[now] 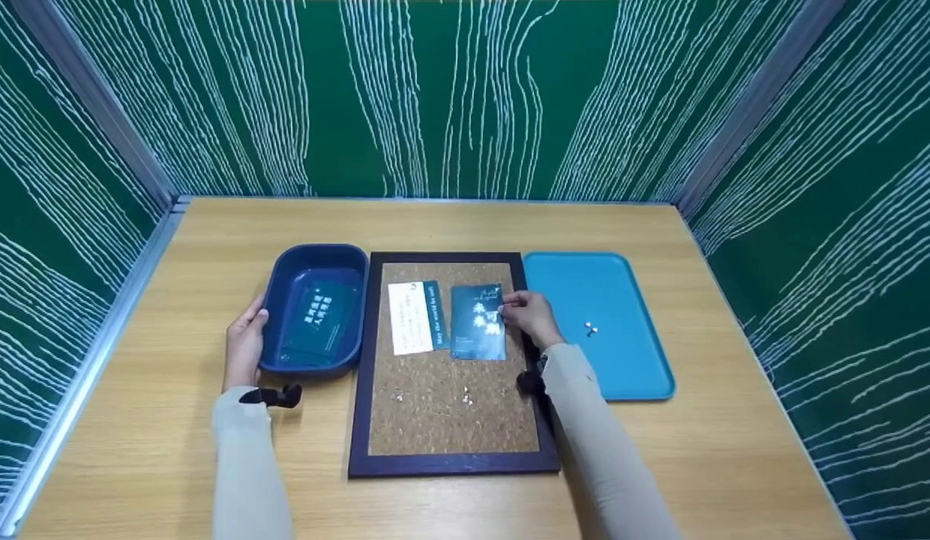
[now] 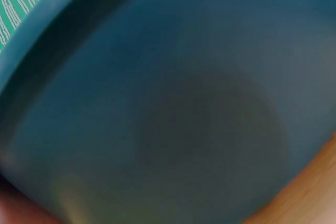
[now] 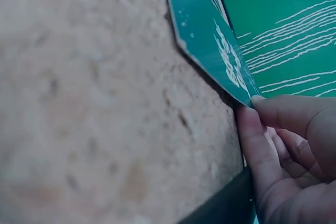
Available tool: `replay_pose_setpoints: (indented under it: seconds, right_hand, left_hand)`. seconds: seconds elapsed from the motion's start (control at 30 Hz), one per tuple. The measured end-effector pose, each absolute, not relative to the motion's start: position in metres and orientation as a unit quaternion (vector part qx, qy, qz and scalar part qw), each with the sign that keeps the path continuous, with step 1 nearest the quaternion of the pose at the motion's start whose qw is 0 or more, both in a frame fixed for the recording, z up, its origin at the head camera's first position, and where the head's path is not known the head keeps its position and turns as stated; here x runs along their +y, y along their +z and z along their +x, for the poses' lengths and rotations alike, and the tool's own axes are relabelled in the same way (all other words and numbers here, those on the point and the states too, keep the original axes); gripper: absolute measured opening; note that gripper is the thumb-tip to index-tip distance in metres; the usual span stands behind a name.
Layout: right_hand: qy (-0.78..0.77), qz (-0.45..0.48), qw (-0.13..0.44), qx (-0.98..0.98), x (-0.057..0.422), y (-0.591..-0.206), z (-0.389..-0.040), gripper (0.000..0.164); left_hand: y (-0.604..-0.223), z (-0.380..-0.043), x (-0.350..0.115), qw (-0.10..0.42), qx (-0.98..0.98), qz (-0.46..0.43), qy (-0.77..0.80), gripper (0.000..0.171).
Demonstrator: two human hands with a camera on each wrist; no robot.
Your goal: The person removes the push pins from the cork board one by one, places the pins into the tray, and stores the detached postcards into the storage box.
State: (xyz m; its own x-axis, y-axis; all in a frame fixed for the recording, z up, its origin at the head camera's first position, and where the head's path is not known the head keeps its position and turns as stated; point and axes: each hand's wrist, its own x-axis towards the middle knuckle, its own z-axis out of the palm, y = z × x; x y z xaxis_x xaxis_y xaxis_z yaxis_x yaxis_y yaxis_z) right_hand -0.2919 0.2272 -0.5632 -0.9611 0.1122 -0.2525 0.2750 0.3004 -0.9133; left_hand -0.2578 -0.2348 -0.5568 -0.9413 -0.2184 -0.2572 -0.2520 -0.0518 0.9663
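With thumb and forefinger, my right hand pinches the right edge of a dark green card with white characters, which lies over the corkboard. The right wrist view shows the pinched card at a slant close to the cork, held at the fingertips. To its left on the board lies a white-and-green card. My left hand grips the left side of a dark blue bin, thumb at the rim. Several green cards lie in the bin. Its wall fills the left wrist view.
A light blue tray stands to the right of the board, with a few small shiny pins on it. Small shiny pieces also sit on the lower cork. Green patterned panels enclose the wooden table at the back and sides.
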Motion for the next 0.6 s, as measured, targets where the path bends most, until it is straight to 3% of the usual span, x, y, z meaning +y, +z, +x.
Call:
replay_pose_setpoints:
  seconds: [0.6]
  right_hand:
    - [-0.64, 0.15, 0.095, 0.748, 0.2319, -0.5564, -0.2945, 0.032]
  left_hand:
    - [-0.5563, -0.2579, -0.2344, 0.009, 0.689, -0.165, 0.706, 0.045]
